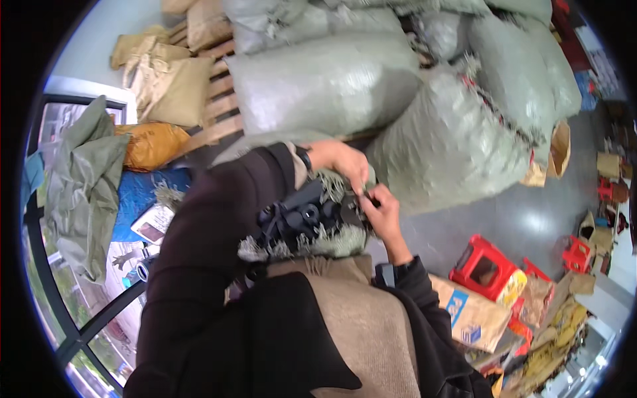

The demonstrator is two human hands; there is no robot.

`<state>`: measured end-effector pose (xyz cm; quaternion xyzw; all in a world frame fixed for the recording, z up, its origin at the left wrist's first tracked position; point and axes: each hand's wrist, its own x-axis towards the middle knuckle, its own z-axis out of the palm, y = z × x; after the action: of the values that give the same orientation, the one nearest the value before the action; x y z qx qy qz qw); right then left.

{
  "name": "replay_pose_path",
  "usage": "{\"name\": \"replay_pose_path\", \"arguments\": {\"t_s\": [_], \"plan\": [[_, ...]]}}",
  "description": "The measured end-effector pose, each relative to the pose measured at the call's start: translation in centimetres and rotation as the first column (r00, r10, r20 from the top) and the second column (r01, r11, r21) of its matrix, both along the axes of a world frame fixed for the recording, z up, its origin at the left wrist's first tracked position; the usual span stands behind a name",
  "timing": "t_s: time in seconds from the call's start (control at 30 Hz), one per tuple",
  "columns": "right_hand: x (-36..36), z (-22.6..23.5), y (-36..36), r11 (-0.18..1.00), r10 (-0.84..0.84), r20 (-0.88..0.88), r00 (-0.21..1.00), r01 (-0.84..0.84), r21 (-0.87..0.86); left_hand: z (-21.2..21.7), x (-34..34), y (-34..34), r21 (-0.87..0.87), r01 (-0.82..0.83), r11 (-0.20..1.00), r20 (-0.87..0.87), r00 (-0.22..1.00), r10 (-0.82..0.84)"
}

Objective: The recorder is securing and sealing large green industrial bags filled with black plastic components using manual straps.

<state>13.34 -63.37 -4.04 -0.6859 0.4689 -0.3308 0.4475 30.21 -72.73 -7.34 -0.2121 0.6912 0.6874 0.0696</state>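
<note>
Item 1: left hand (342, 162), at 12 o'clock of frame centre, fingers pinched on frayed sack edge (332, 182). Item 2: right hand (381, 212), just at 4 o'clock of left, grip closed on same edge, hands nearly touching. Item 3: black part (298, 215) w/ round knobs, lying in sack mouth at 8 o'clock of hands. I log grey sacks (325, 83) stacked at 12, red stool (484, 268) on floor at 4.
</note>
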Motion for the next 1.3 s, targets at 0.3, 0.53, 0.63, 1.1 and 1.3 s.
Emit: {"name": "replay_pose_path", "arguments": {"t_s": [0.3, 0.53, 0.63, 1.1, 1.3], "plan": [[0.6, 0.8, 0.3, 0.999, -0.031, -0.125, 0.992, 0.032, 0.008, 3.1, -0.1, 0.7, -0.117, -0.096, 0.989, 0.076, 0.992, 0.105], [1.3, 0.6, -0.3, 0.998, -0.057, -0.145, 0.988, 0.054, -0.023, 3.1, 0.5, 0.1, -0.089, -0.066, 0.994, 0.083, 0.994, 0.074], [1.1, 0.5, -0.3, 0.998, -0.068, -0.139, 0.988, 0.069, -0.002, 3.2, 0.0, -0.1, -0.144, -0.048, 0.988, 0.173, 0.982, 0.073], [-0.4, -1.5, -0.5, 0.911, -0.149, 0.335, 0.931, -0.003, 0.412, 2.9, 0.0, 2.0, -0.619, -0.24, 0.748, -0.155, 0.971, 0.184], [-0.6, -2.4, -1.1, 0.831, -0.232, 0.405, 0.885, -0.036, 0.555, 3.2, -0.1, 3.0, -0.776, -0.369, 0.512, -0.355, 0.926, 0.13]]}}
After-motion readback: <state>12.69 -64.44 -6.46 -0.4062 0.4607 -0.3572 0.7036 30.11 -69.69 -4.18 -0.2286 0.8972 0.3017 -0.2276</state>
